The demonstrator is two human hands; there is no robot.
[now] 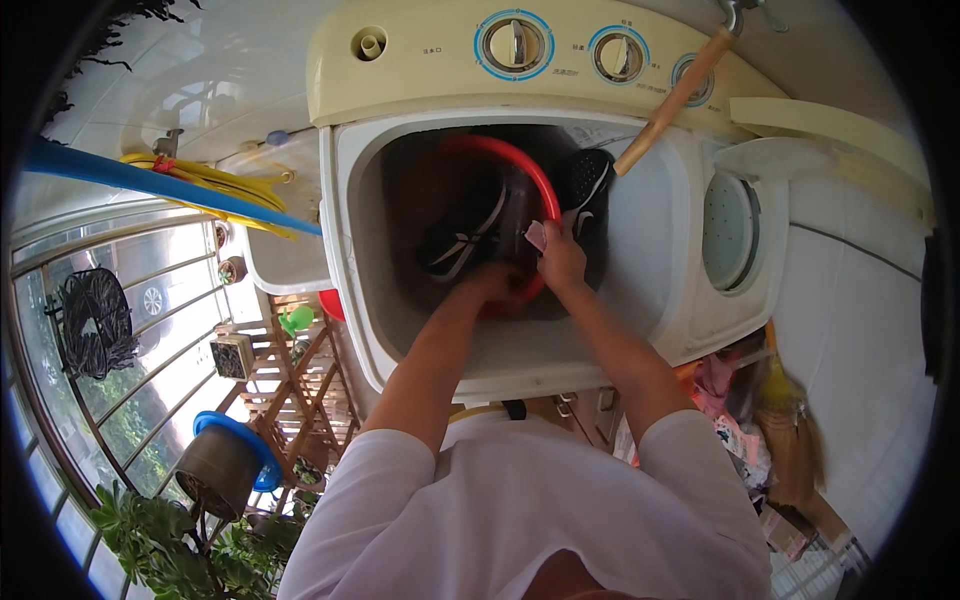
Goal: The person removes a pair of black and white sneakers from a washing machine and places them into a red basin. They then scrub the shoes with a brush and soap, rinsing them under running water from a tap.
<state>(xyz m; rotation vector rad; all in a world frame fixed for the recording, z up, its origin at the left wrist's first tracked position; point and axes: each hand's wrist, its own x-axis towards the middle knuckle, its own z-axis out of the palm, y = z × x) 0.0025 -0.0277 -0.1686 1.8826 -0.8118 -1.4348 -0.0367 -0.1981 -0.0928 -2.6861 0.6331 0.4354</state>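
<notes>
Washing machine (645, 270): tub beneath both hands. Red basin (543, 180): in tub, rim against right hand (562, 258). Black shoe (468, 238): in basin, just beyond left hand (494, 284). Second shoe (585, 180): outside basin, beyond right hand. Right hand: fingers closed — small pink piece (536, 236) held. Left hand: near side of basin, blurred — finger opening, hold cannot be told.

A blue pole (110, 179) crosses a coiled yellow hose (212, 177) at the upper left, and below them a black, wiry bundle (92, 325) hangs by the barred window (160, 355). Near a slatted wooden rack (297, 372) are a dark pot (215, 468), a blue dish (268, 470) just beside it, and a leafy green plant (150, 532). A straw broom (793, 440) stands upright near the pale tiled wall (870, 390) on the right.
</notes>
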